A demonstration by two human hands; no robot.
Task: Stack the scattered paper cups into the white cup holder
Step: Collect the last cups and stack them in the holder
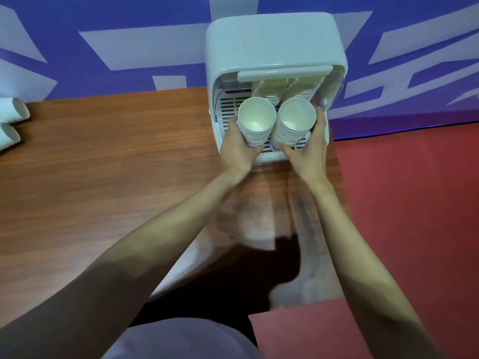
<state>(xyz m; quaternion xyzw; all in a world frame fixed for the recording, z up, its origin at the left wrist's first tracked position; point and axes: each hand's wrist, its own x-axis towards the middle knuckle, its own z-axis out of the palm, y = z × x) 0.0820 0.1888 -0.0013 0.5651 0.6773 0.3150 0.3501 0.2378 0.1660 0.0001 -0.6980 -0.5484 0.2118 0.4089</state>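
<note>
Presently we have both hands at the open front of the white cup holder (274, 40), which stands at the far right end of the bench (103, 164). Our left hand (237, 146) is curled around the left stack of cups (256, 125), and our right hand (311, 149) is curled around the right stack of cups (294, 124); each stack is gripped low on its side, mouth up and tilted towards us. The two stacks sit side by side, nearly touching, over the slotted tray (229, 107) of the holder, with further nested cups visible behind them under the raised flap (283, 72). We judge the step in hand to be seating both stacks inside. To do it well, we should bring each stack upright, slide both back evenly so neither rim catches the flap, and keep the grip low so the nested cups do not splay. Two loose cups (11, 120) lie on their sides at the far left edge of the bench, well apart from the holder, and remain to be collected.
</note>
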